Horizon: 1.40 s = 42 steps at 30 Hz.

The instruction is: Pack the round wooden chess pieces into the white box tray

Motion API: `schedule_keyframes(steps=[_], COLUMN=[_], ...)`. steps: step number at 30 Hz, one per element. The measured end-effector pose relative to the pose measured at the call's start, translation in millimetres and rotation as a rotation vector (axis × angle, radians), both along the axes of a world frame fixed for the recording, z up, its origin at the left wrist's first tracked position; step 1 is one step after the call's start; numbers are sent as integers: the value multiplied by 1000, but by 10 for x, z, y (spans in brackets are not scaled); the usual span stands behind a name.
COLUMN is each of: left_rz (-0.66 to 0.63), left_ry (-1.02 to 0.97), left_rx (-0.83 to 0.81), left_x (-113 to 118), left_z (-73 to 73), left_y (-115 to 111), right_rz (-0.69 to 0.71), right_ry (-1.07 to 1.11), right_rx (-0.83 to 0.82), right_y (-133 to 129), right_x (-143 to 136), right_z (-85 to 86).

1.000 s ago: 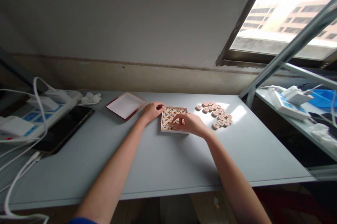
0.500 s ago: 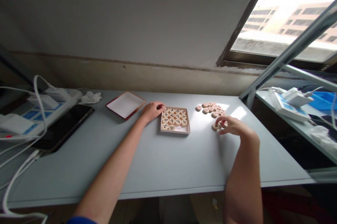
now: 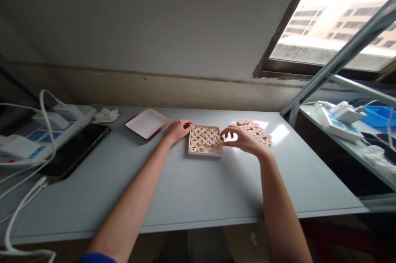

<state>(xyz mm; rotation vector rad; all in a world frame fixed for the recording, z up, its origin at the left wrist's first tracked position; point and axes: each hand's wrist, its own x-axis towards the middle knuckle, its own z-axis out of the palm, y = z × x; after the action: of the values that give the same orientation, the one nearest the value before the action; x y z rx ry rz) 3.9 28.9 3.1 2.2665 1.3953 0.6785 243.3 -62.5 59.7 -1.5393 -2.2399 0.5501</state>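
From where I steer, the broad grey desk [image 3: 201,189] runs beneath both hands. Far to the left of my right grip lie a white power strip [image 3: 88,116] and a dark phone [image 3: 77,147]. My left hand [image 3: 178,130] is at the box's far left corner, thumb and forefinger curled toward each other; I can't tell whether they pinch the wall. Just beyond that grip, to its left, sits a shallow lid [image 3: 148,123], pale inside up. The box [image 3: 206,154] lies between my hands, holding discs with dark characters, its pale floor showing near the front right. Right of my right fingertips, partly behind that hand, is a cluster of reddish-marked discs [image 3: 256,130]. My right hand [image 3: 222,139] pinches one small disc [image 3: 220,139] between thumb and finger, over the box's right wall. I judge this to be the carrying stage; moving inward from here calls for clearing the rim and the neighbouring discs, keeping the pinch light and level.
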Motion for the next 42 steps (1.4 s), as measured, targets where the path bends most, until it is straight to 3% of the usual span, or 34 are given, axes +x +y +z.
schedule_keyframes(steps=[4,14,27,29,32,35,38,42], left_rz=[0,-13,-14,-11,-7,-6,-6,-4], left_ry=[5,-3,4,0,5,15,20,14], left_rx=[-3,-18,-23,-19,-17,-25,-32,-36], left_x=[-1,-5,-2,-3,-4,-6,-8,-7], left_z=[2,11,12,9,11,18,24,33], left_y=[-1,-5,-2,-3,-7,-9,-7,-11], right_rz=[127,141,122,29,-340,-666,-729,-694], right_ry=[-27,-78,-120,-167,-364,-543,-557,-535], right_rx=[-20,-93,-19,44,119,-79,-264,-262], right_y=[33,3,11,-1,-56,-133,-183,-176], right_x=[-223,-313,-321,-208,89,445,690,718], right_z=[-50,-31,-22,5,37,12,-47,-65])
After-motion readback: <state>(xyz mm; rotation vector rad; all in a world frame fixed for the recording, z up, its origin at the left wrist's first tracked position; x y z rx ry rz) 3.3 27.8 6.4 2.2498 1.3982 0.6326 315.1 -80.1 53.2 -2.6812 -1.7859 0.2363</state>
